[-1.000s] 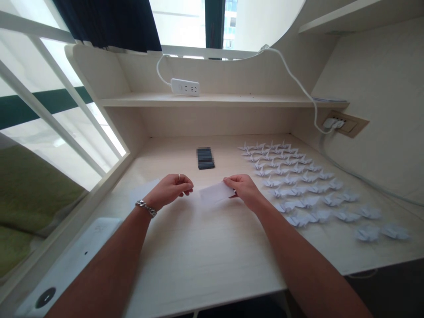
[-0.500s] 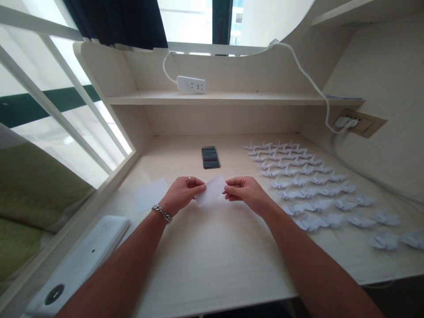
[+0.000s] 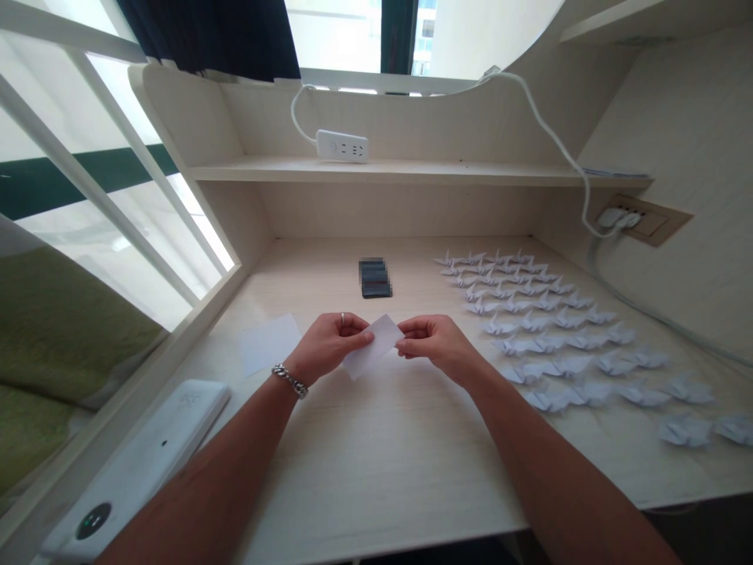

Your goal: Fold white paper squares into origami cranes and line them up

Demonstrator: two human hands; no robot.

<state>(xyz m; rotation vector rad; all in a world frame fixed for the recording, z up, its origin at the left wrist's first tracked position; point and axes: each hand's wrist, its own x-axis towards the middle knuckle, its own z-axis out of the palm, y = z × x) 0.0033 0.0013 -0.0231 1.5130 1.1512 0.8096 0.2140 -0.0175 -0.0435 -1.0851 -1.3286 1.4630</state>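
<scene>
Between my two hands is a small white sheet of paper point(image 3: 375, 349), tilted a little above the desk. My left hand point(image 3: 330, 344), with a ring and a chain bracelet, pinches its left side between thumb and fingers. At the paper's right corner, the thumb and fingers of my right hand point(image 3: 432, 341) are closed on it. Other white paper point(image 3: 269, 344) lies flat on the desk left of my left hand. Rows of white folded paper cranes point(image 3: 547, 322) cover the right side of the desk. The fingers partly hide the held paper's edges.
A dark phone-like object point(image 3: 375, 279), blurred out, lies beyond my hands. A long white device point(image 3: 141, 463) rests along the left edge. On the shelf point(image 3: 412, 173) sits a white power strip point(image 3: 342, 147). A white cable point(image 3: 550, 129) runs down to a wall socket point(image 3: 644, 218).
The paper has turned slightly in my hands, and its right corner now meets my right fingers, where a small gap showed before. My left hand has shifted slightly right.
</scene>
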